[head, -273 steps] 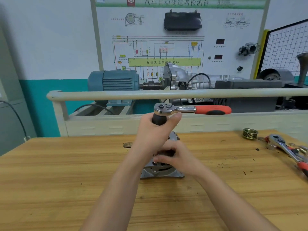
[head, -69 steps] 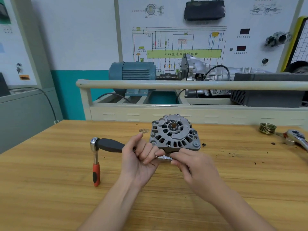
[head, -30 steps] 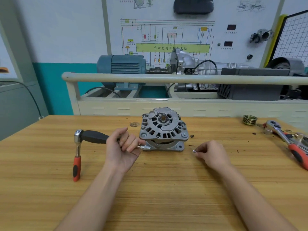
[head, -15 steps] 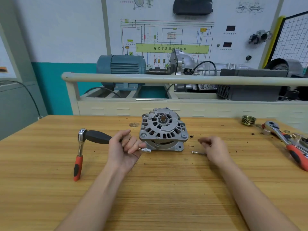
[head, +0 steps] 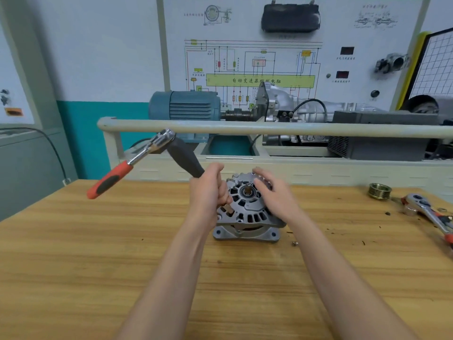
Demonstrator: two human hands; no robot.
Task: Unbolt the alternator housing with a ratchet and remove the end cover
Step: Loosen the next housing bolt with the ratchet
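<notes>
At the middle of the wooden workbench (head: 73,266) I am seeing the alternator (head: 247,212) sitting on its mounting flange, its vented end cover (head: 245,204) and shaft stub facing up toward me. My left hand (head: 208,192) is clenching around the black grip of the extension bar (head: 185,155), which is slanting up and away to the left from the housing's left edge; the ratchet (head: 130,163) is sitting on the bar's top end, its red handle hanging out over the bench, off the wood. The bar's lower tip and whatever it is meeting are hiding behind my knuckles. My right hand (head: 274,195) is lying loosely spread over the upper right of the housing, fingertips touching the rim, gripping nothing. A small loose bolt (head: 295,243) is lying just beside the flange's right corner. Farther right, a grooved pulley (head: 379,191) is resting near a second ratchet (head: 426,212), which is running out of view at the edge.
</notes>
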